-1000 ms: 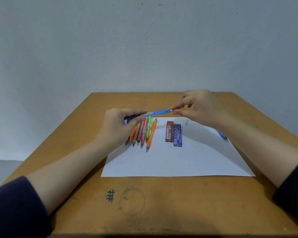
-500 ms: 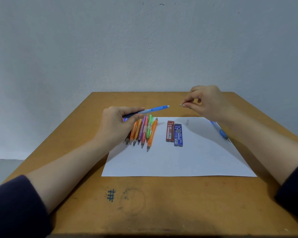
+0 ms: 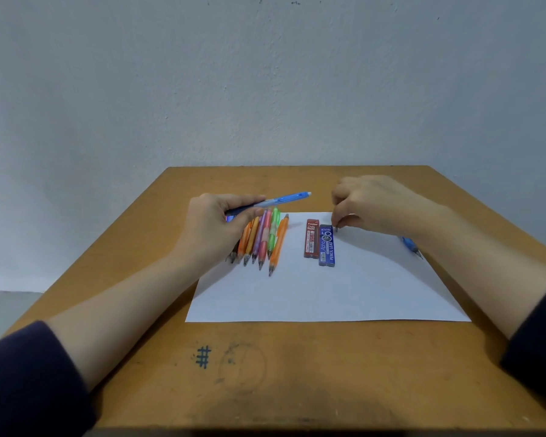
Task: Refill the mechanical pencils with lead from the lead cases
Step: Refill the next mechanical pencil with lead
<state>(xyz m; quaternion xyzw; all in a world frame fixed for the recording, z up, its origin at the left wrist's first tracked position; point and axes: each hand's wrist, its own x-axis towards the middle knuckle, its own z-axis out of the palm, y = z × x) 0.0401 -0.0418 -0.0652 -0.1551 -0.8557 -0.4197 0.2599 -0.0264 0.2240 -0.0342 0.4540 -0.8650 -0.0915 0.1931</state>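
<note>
My left hand (image 3: 215, 225) grips a blue mechanical pencil (image 3: 284, 198) by its lower barrel, and its top end points right, above the table. My right hand (image 3: 375, 206) is lowered to the white paper (image 3: 328, 294), fingers curled down, pinching a small grey cap (image 3: 336, 229) right beside the top of the blue lead case (image 3: 326, 246). A red lead case (image 3: 311, 238) lies against the blue one's left side. Several coloured mechanical pencils (image 3: 262, 238) lie in a row on the paper's left edge, partly under my left hand.
Another blue pencil (image 3: 410, 246) lies at the paper's right edge, half hidden by my right forearm. The wooden table (image 3: 297, 373) has a pen-drawn hash mark (image 3: 203, 357) near its front. A plain wall stands behind.
My right hand pulled a small cap off the blue pencil's top end, moved right, then came down to the paper beside the blue lead case. My left hand barely moved.
</note>
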